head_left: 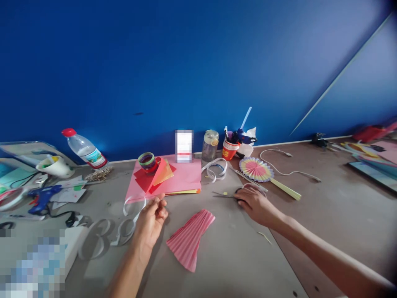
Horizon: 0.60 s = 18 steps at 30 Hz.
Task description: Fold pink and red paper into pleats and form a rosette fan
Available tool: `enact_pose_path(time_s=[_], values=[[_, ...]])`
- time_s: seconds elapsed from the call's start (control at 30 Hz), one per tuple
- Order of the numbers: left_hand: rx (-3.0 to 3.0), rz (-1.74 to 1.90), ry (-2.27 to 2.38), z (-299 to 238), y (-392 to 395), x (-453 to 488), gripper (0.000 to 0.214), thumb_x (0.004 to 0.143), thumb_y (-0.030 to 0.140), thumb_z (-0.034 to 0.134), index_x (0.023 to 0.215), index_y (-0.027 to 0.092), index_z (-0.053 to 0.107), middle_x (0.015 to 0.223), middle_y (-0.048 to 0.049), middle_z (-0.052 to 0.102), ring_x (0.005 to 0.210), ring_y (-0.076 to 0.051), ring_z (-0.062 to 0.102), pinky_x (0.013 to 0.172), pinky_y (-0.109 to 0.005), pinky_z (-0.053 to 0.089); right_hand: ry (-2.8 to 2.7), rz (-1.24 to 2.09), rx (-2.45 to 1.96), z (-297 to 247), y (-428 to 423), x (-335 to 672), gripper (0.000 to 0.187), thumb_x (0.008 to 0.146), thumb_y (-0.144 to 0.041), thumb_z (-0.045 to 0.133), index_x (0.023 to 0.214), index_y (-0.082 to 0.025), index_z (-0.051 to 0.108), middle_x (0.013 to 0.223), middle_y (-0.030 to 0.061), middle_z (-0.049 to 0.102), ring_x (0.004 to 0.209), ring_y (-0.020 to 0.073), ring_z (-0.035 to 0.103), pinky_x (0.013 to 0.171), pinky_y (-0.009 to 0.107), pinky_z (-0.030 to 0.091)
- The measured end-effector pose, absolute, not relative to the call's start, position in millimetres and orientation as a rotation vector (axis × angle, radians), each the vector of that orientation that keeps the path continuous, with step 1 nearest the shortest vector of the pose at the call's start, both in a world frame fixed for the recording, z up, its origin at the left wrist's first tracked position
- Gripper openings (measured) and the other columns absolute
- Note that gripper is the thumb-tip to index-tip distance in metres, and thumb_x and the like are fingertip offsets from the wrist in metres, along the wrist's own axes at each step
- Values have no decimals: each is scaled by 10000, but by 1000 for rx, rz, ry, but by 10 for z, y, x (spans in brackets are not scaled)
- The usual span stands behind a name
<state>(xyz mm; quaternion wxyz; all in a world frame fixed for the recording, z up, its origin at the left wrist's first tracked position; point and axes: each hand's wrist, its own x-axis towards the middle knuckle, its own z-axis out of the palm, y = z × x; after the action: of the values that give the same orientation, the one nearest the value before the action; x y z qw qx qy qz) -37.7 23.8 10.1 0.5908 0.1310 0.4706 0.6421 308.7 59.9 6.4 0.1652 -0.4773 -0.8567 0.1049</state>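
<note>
Pink pleated paper [190,238] lies flat on the grey counter [235,256] between the two hands, touched by neither. Its upper end is spread wide and its lower end is drawn narrower.

In the head view, the folding looks complete, since creases run the whole length of the sheet. It is not spread into a full round, and no stick is on it. By contrast, a round multi-coloured paper fan [256,169] with a pale stick handle [285,189] lies further back and appears finished. As far as can be judged, the pink piece is about midway.

The left hand [151,221] hovers just left of the pleated paper with its fingers loosely curled together. It is right beside a looping white ribbon strip [132,207]. Whether it pinches the strip cannot be told.

The right hand [256,205] lies palm-down and closed over the handle end of the metal scissors [225,195]. These rest flat on the counter with their blades pointing left.

Behind them sit a stack of pink paper sheets [182,176] and a green-and-red tape roll [147,160]. A blue glue gun [43,196] lies far left.
</note>
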Motion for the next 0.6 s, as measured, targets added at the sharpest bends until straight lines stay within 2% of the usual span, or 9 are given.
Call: enact_pose_path(time_s=[0.17, 0.33, 0.5, 0.6], values=[[300, 1485, 1075, 90, 241, -339, 136, 699, 164, 687, 819, 100, 696, 619, -13, 619, 429, -24, 428, 433, -154, 375, -2557, 74, -1446, 75, 547, 3419, 231, 857, -195, 474, 990, -186, 662, 1025, 90, 664, 1045, 259, 555, 962, 433, 372], [309, 1471, 1074, 69, 243, -304, 168, 696, 168, 690, 845, 92, 690, 629, -18, 624, 437, -32, 446, 443, -164, 388, -2534, -61, -1628, 152, 536, 3308, 258, 835, -185, 474, 1024, -174, 649, 1085, 114, 642, 1045, 273, 546, 916, 403, 376], [292, 1484, 1073, 74, 193, -278, 193, 666, 148, 692, 853, 99, 685, 625, -21, 631, 437, -36, 454, 450, -166, 389, -2739, -6, -1615, 113, 635, 3104, 501, 733, -22, 448, 1198, -176, 554, 1016, 118, 631, 964, 256, 568, 825, 360, 373], [307, 1504, 1076, 60, 154, -267, 195, 662, 166, 701, 847, 107, 685, 615, -18, 630, 437, -38, 460, 439, -159, 372, -2840, -7, -1579, 72, 737, 3072, 591, 654, 12, 475, 1206, -186, 545, 946, 107, 615, 905, 261, 572, 780, 348, 378]])
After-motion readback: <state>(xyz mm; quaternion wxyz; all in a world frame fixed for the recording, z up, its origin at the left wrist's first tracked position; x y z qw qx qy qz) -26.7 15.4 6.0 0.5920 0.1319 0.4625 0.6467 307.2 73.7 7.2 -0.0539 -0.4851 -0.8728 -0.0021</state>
